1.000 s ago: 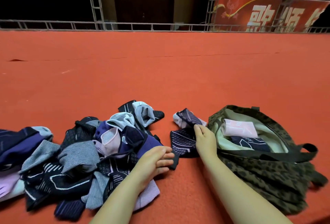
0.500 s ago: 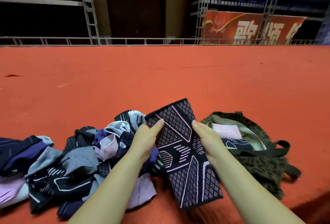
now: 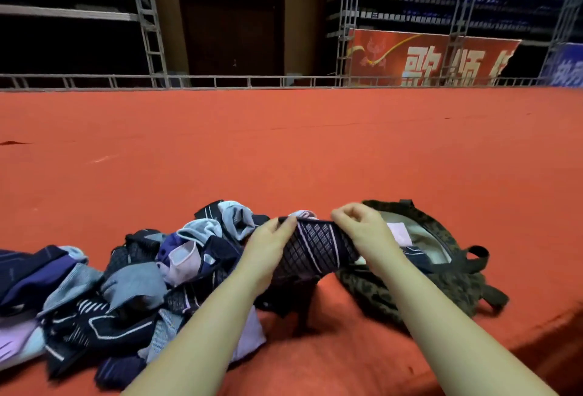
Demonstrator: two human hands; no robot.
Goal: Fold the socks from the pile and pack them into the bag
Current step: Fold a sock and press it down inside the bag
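Head view: I am watching both hands holding one sock up above the red carpet (image 3: 284, 156).

The left hand (image 3: 268, 250) and right hand (image 3: 362, 231) are pinching the dark, grid-patterned knit sock (image 3: 315, 249) between the jumbled sock pile (image 3: 126, 285) and the open leopard-print fabric bag (image 3: 441, 279).

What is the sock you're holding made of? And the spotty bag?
The dark sock, held by the left hand and right hand, looks like soft knitted fabric: it bends and shows a woven grid pattern. The spotty bag seems to be matte cloth, slumped, with a pale lining.
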